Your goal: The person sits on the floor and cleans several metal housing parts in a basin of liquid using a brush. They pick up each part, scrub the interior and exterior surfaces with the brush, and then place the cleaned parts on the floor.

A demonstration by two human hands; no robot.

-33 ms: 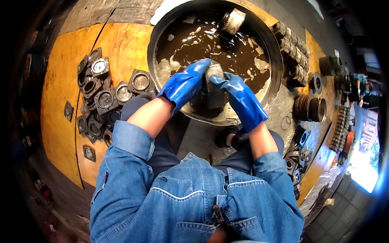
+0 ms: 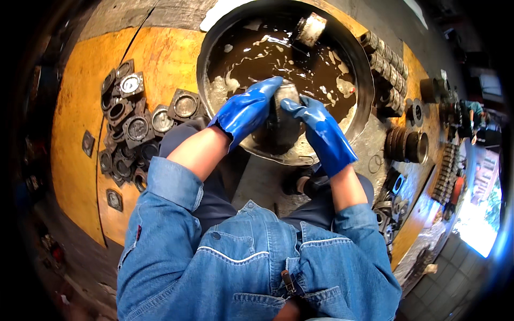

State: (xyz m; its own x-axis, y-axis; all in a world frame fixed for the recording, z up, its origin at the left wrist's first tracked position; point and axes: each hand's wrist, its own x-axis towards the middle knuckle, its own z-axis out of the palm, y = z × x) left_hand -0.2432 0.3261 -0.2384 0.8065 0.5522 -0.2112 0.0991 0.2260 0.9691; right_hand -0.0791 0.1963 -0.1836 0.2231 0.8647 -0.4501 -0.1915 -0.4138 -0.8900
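Both my hands, in blue rubber gloves, are over the near side of a round dark tub of murky brown liquid. Between them is a dark, wet, rounded metal part with a paler top edge. My left hand is closed against its left side. On its right side, my right hand grips with the thumb over the edge. The gloves hide much of the part, and its exact kind cannot be made out. Another metal part, with a pale, shiny side, sits at the tub's far rim, partly in the liquid.
On the wooden boards to the left lies a heap of square metal pieces with round openings. Rows of stacked metal rings stand right of the tub, with more rings nearer. Farther right, a person is partly visible.
The view has shifted slightly. Both hands keep their hold on the metal part, with hardly any other movement.
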